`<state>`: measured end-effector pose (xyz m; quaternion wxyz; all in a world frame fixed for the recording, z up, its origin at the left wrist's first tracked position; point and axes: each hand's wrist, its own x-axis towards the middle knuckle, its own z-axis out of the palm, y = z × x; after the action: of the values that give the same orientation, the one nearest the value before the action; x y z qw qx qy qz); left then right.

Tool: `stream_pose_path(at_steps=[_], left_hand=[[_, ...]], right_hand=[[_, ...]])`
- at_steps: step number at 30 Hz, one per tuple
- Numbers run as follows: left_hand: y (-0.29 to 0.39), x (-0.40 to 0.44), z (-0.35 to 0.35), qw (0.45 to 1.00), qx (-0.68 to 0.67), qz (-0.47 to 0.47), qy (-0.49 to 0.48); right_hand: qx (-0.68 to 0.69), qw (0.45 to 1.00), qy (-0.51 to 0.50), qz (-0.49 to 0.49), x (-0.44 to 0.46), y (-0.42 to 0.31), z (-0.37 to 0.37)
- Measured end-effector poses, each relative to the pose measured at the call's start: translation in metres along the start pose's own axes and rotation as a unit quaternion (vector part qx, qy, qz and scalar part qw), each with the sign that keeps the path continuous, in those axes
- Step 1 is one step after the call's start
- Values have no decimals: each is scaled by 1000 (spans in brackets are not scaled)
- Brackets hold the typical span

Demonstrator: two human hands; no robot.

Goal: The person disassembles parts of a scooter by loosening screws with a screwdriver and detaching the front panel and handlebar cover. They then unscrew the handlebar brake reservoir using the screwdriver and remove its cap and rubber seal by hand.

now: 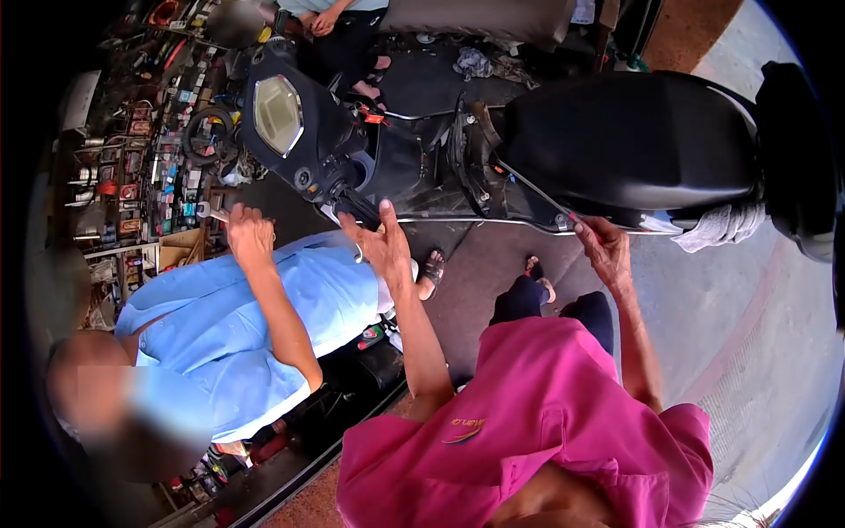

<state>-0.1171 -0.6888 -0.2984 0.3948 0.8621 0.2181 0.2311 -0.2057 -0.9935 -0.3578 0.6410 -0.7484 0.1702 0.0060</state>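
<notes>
A black scooter lies across the upper view, with its seat (629, 136) at the right and its dashboard (279, 114) at the left. My right hand (606, 251) is closed round the red handle of a long thin screwdriver (537, 189), whose shaft points up and left beside the seat's front edge. My left hand (383, 239) has its fingers spread near the black handlebar grip (359, 208) and holds nothing. Whether its fingertips touch the grip is unclear. A grey rag (723, 227) hangs below the seat's rear.
At the left stands a co-worker in a light blue shirt (238, 343), one hand (253, 236) holding a wrench (209, 211). Shelves (132, 189) crowded with parts line the left side. Another person (339, 31) sits beyond the scooter. Cloths (475, 63) lie behind it.
</notes>
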Motion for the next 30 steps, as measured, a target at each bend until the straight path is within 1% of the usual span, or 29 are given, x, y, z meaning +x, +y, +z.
stream_pose_path(at_steps=[1, 2, 3, 6, 7, 8, 10, 11, 12, 13, 15, 16, 17, 19, 20, 21, 23, 24, 25, 26, 28, 29, 30], left_hand=[[-15, 14, 10, 990, 131, 43, 20], [-16, 24, 18, 961, 260, 86, 37], [-12, 26, 28, 954, 289, 54, 58], [-12, 43, 40, 946, 306, -46, 99], [-1, 44, 40, 932, 340, -93, 85], [-7, 44, 41, 921, 370, -67, 101], [-1, 43, 42, 898, 419, -87, 103], [-4, 48, 42, 898, 418, -83, 110], [-12, 48, 39, 898, 419, -78, 112], [-15, 48, 36, 889, 439, -51, 122], [-20, 52, 34, 913, 386, -23, 127], [-24, 52, 29, 924, 361, -9, 129], [-29, 52, 28, 923, 353, 48, 148], [-32, 56, 23, 926, 351, 25, 139], [-33, 57, 22, 927, 349, 14, 135], [-34, 57, 21, 935, 324, 22, 141], [-33, 58, 25, 930, 333, 30, 150], [-31, 56, 28, 928, 337, 25, 154], [-33, 54, 30, 931, 330, 10, 154], [-39, 53, 28, 936, 314, 2, 158], [-43, 50, 26, 947, 273, -45, 166], [-53, 50, 24, 943, 283, 31, 170], [-57, 47, 18, 943, 286, 4, 170]], right_hand=[[22, 1000, -19, 10, 9, 0, 2], [43, 998, -37, 21, 20, 0, 2], [43, 998, -43, 29, 30, 6, 2], [3, 998, -57, 10, 63, 7, -7], [10, 997, -69, 15, 77, 8, -12], [18, 995, -91, 43, 91, 10, -16], [35, 986, -135, 93, 128, 9, -27], [44, 983, -149, 93, 147, 9, -33], [62, 985, -149, 53, 165, 21, -35], [63, 984, -158, 58, 179, 17, -39], [65, 982, -164, 72, 212, 3, -48], [81, 976, -175, 105, 224, -12, -48], [87, 976, -181, 87, 236, -11, -45], [106, 976, -184, 44, 261, -4, -27], [116, 971, -203, 46, 271, -2, -15], [125, 966, -221, 48, 280, -2, -1], [134, 955, -258, 54, 297, -11, 27], [114, 956, -269, -9, 309, 0, 48], [110, 956, -267, -48, 321, -3, 67], [107, 955, -265, -86, 331, -11, 86], [87, 943, -290, -138, 355, -20, 120], [99, 936, -298, -160, 366, -21, 140], [127, 928, -307, -167, 377, -20, 162]])
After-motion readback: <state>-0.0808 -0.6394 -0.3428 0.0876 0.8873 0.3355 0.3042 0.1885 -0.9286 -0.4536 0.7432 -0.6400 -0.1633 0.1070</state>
